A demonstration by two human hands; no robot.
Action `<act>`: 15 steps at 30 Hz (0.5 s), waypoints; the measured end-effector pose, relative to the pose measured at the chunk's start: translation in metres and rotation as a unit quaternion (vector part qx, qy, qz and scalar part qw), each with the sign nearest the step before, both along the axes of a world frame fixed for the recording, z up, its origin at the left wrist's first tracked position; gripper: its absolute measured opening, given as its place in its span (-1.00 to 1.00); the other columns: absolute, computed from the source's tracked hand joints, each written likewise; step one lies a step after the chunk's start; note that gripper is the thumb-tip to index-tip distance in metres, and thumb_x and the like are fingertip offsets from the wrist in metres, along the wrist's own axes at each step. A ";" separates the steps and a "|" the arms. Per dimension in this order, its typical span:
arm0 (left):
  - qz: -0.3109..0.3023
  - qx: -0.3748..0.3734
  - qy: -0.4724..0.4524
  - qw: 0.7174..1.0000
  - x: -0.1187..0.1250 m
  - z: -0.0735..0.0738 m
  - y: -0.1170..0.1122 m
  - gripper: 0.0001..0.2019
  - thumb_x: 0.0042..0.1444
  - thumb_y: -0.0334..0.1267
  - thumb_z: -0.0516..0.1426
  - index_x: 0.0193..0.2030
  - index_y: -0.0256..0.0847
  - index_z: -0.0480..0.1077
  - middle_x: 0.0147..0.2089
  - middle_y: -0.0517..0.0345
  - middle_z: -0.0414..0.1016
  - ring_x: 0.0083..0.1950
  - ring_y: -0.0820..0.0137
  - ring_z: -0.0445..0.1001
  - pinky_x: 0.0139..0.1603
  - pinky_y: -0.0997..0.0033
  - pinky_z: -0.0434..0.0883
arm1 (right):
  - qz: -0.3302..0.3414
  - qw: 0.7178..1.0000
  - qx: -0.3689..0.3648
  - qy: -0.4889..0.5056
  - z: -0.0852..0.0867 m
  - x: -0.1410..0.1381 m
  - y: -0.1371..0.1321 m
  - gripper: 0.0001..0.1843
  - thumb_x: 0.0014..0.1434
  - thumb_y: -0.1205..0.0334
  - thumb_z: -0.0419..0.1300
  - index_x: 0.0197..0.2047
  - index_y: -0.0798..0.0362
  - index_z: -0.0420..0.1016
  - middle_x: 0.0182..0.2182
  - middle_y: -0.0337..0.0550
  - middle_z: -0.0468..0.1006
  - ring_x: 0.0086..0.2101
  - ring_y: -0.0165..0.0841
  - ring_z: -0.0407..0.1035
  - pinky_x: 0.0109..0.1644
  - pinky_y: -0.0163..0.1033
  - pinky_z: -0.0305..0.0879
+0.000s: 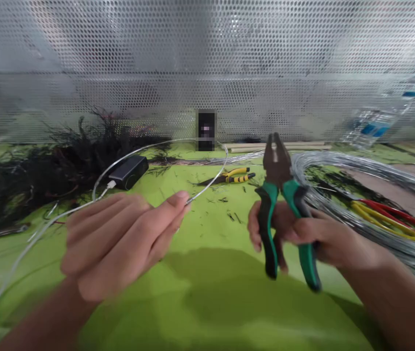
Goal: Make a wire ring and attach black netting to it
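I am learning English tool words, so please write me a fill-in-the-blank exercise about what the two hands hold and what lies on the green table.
1. The right hand grips pliers with black and ____ handles.
2. The left hand pinches the end of a thin ____ between thumb and fingers.
3. The small pliers lying on the table have black and ____ handles.
4. The power bank beside the dark heap is ____.
Missing words: green; wire; yellow; black.

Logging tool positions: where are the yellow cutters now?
Head view, mid-table: yellow cutters lie on the green mat, by the wire in the left hand, left of the pliers in the right hand.
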State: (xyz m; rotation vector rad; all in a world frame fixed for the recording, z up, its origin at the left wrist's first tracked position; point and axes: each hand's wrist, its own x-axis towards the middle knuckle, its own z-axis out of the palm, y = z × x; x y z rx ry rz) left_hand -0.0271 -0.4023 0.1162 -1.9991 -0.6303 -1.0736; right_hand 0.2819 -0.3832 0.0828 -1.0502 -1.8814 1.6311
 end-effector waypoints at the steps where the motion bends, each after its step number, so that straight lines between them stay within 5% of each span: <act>1: 0.000 0.007 0.000 1.000 -0.001 -0.002 0.001 -0.86 0.18 -0.52 0.34 -0.21 -0.21 0.56 -0.58 0.33 0.48 -0.62 0.50 0.39 -0.56 0.39 0.40 | 0.021 0.994 -0.073 0.076 0.000 -0.006 -0.010 -0.47 0.04 0.01 0.15 0.09 -0.04 0.44 -0.09 -0.01 0.56 -0.18 -0.08 0.55 -0.28 -0.08 0.55; 4: 0.006 0.008 -0.007 1.000 -0.003 -0.004 0.004 -0.86 0.19 -0.51 0.34 -0.21 -0.21 0.56 -0.57 0.34 0.47 -0.61 0.52 0.37 -0.55 0.40 0.38 | -0.010 0.986 -0.146 0.084 0.001 -0.021 -0.037 -0.50 0.00 0.09 0.27 0.06 -0.16 0.60 0.12 -0.09 0.57 0.12 0.03 0.44 -0.01 0.00 0.53; 9: 0.023 -0.048 0.004 0.999 -0.004 -0.002 0.001 -0.95 0.31 -0.41 0.26 -0.21 -0.24 0.54 -0.57 0.30 0.45 -0.62 0.53 0.38 -0.58 0.44 0.40 | -0.083 0.979 -0.140 -0.122 -0.004 -0.031 -0.061 -0.50 0.04 -0.16 0.24 0.00 -0.14 0.63 -0.24 -0.10 0.62 -0.26 -0.07 0.44 -0.15 0.06 0.45; 15: 0.033 -0.107 -0.011 0.994 0.002 -0.009 -0.006 -0.92 0.29 -0.40 0.27 -0.22 -0.14 0.53 -0.55 0.31 0.47 -0.61 0.48 0.39 -0.54 0.32 0.39 | -0.119 0.981 -0.046 -0.146 -0.001 -0.038 -0.071 -0.61 0.15 -0.04 0.25 0.04 -0.18 0.57 -0.25 -0.20 0.65 -0.26 -0.15 0.46 -0.23 -0.11 0.36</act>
